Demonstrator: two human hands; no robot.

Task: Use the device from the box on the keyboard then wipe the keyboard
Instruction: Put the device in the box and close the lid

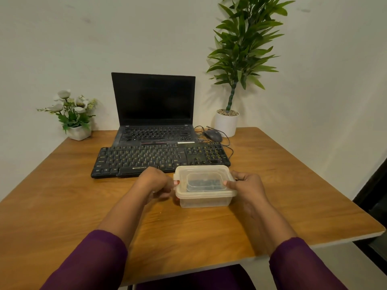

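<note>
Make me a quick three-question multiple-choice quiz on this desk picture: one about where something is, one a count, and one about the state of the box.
1. Where does the mouse lie?
A) on a stack of books
B) right of the laptop, by the white pot
C) on the laptop's keys

2. How many potted plants stand on the table?
A) one
B) two
C) four

3. Where is the lid of the box?
A) lying beside the box
B) on the box
C) held up in the air

Answers:
1 B: the mouse sits beside the white pot.
2 B: flowers at left, tall plant at right.
3 B: the lid covers the box while the left hand and right hand grip its ends.
</note>
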